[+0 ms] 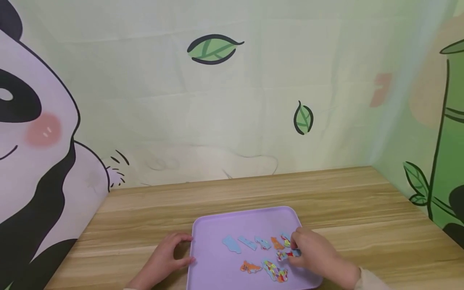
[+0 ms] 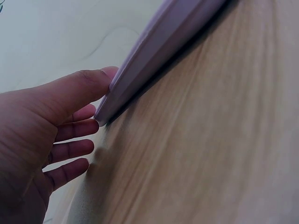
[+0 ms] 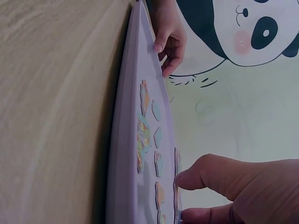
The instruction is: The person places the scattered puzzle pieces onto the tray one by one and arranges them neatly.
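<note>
A lilac tray (image 1: 210, 227) holds several flat, irregular jigsaw puzzle pieces. At its right side my right hand (image 1: 320, 251) pinches a multicoloured puzzle piece (image 1: 282, 255) between thumb and fingers. In the right wrist view that piece (image 3: 176, 161) is seen edge-on, raised above the tray floor. My left hand (image 1: 164, 255) touches the tray's left rim with thumb and fingertips, its other fingers loosely spread in the left wrist view. Nearest the pinched piece lie an orange piece (image 1: 277, 243) and a large colourful piece (image 1: 274, 271).
Plain blue pieces (image 1: 231, 244) and a second orange piece (image 1: 250, 266) lie farther left on the tray. Beneath is a wood-grain table (image 1: 152, 213). A wall (image 1: 253, 121) with printed leaves and a panda closes off the back and sides.
</note>
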Available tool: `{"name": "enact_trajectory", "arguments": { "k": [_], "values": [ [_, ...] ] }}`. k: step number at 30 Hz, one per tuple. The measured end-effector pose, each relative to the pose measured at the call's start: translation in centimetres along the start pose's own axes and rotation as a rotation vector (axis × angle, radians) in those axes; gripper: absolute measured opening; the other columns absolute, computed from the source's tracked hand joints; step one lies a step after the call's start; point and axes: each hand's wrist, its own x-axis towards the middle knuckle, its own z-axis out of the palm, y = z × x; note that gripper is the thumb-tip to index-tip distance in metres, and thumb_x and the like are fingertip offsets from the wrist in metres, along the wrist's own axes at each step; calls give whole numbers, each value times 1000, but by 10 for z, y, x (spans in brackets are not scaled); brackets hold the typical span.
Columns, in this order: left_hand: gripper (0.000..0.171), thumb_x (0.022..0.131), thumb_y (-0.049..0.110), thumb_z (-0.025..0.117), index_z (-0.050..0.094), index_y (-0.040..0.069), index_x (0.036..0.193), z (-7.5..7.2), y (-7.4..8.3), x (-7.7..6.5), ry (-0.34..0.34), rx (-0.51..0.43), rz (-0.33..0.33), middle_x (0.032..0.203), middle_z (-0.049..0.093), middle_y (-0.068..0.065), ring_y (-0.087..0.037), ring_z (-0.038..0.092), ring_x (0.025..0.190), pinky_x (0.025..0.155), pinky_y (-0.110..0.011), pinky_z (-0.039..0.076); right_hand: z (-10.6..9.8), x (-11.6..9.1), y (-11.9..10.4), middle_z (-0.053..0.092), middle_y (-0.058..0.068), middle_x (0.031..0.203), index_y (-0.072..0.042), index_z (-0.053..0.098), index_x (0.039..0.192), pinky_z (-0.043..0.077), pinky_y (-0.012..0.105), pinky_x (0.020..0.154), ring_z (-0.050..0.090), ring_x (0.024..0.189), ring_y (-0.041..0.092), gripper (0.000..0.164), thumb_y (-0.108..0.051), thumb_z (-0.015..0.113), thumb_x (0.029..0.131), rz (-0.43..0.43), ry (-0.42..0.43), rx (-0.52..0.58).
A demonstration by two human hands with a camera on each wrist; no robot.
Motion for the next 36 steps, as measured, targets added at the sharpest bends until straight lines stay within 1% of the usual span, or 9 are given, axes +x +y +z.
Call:
{"name": "enact_trajectory", "arguments": {
  "k": [6,14,18,22,29,31,36],
  "values": [
    [46,68,29,86,65,14,107,0,0,0,10,0,12,109,66,3,-23,60,103,92,-42,50,5,1,-3,45,-7,70,-13,54,68,40,22,55,39,63,6,31,-27,80,64,42,-19,-2],
    [45,68,26,86,66,13,107,2,-2,0,-2,-6,-25,109,66,2,-22,60,105,94,-42,50,13,2,-9,45,-6,69,-12,54,66,40,24,54,40,60,9,28,-24,79,60,109,-9,-7],
    [45,68,24,85,66,13,107,3,-3,0,-4,3,-25,109,66,2,-22,60,105,94,-42,50,15,2,-11,45,-5,68,-12,54,66,40,24,54,40,61,10,29,-23,80,61,141,-19,4],
    [45,68,24,85,66,13,107,3,-4,-1,-1,7,-16,109,66,2,-22,60,105,94,-43,50,16,1,-12,45,-5,68,-12,53,67,40,24,54,40,61,10,30,-23,81,61,144,-12,-3],
    [45,69,25,85,66,13,107,1,-3,0,0,2,-19,109,66,2,-22,60,105,94,-42,50,17,0,-13,43,-5,69,-14,52,67,40,26,54,40,61,10,31,-23,81,61,152,1,-32],
    [45,68,26,85,66,14,107,1,-3,0,6,3,-6,109,66,2,-22,60,104,93,-42,50,18,0,-13,43,-5,69,-14,51,67,39,25,54,39,62,9,32,-24,81,61,152,-2,-37],
    [46,68,27,86,66,14,107,1,-2,0,14,0,12,109,66,3,-22,60,103,93,-41,51,18,-1,-11,42,-7,70,-16,51,69,37,24,54,38,63,8,32,-25,81,62,120,-4,-51]
  ]
}}
